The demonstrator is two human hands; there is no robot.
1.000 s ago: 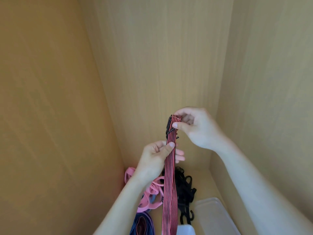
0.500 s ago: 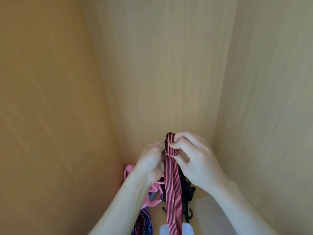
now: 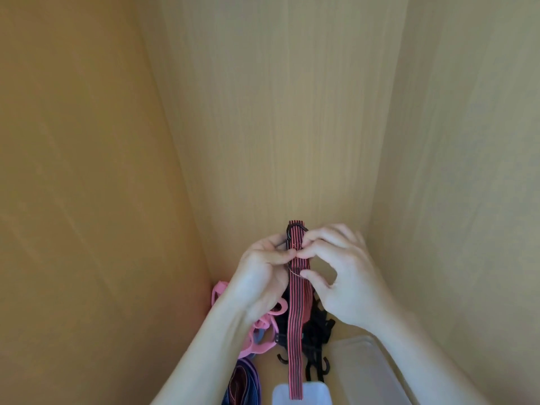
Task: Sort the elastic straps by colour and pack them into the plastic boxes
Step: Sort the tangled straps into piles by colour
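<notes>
Both hands are holding a red-and-black striped elastic strap [image 3: 296, 323] upright in front of the wooden back panel [image 3: 277, 127].

The left hand [image 3: 261, 273] is pinching the strap's left edge just under the black hook [image 3: 293, 229] at its folded top. The right hand [image 3: 347, 279] is gripping it from the other side, with its curled fingers [image 3: 314, 247] meeting the left thumb and its own thumb pressing lower on the band. The strap is hanging straight down, its free end showing in front of a small translucent plastic box [image 3: 315, 394]. Behind it, pink straps [image 3: 260, 343], black hooked straps [image 3: 320, 328] and purple-blue straps [image 3: 242, 384] are lying on the counter [image 3: 267, 375], and a larger clear plastic box [image 3: 362, 372] is sitting at the right.
</notes>
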